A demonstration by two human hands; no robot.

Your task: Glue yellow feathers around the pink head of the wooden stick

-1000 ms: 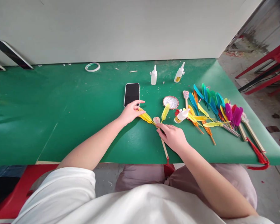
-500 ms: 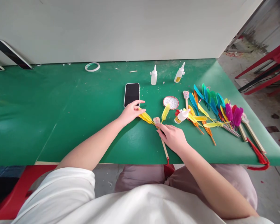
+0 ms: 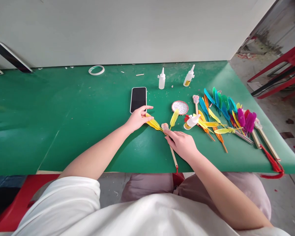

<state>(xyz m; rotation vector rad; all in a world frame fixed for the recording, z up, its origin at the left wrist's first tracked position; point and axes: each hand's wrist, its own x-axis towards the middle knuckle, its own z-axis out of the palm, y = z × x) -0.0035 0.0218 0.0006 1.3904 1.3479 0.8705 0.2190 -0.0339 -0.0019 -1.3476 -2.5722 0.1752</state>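
Feathers (image 3: 153, 124) in yellow slant from the left fingertips to the upper end of a slim wooden stick (image 3: 173, 156), lying on the green table (image 3: 88, 131) in front of the person, as seen in the head view. The left hand (image 3: 136, 119) pinches their far tips, forefinger stretched out over the lower edge of a phone (image 3: 139, 96). The right hand (image 3: 183, 144) grips the stick just below its pale pinkish ornament (image 3: 165, 126), where the quills meet it; exactly how its hidden fingers sit I cannot tell. From that ornament, the stick runs toward 5 o'clock, ending in a red tassel (image 3: 177, 168), and a single yellow feather (image 3: 174, 118) points to 1 o'clock. A round red-rimmed dish (image 3: 180, 108) sits near 2, a tipped glue bottle (image 3: 191, 122) at 3, an upright bottle (image 3: 161, 81) at 12 and another bottle (image 3: 187, 80) at 1. Well out between 2 and 3 spread blue, green, orange and magenta feathers (image 3: 249, 123); a tape roll (image 3: 96, 73) lies toward 10.
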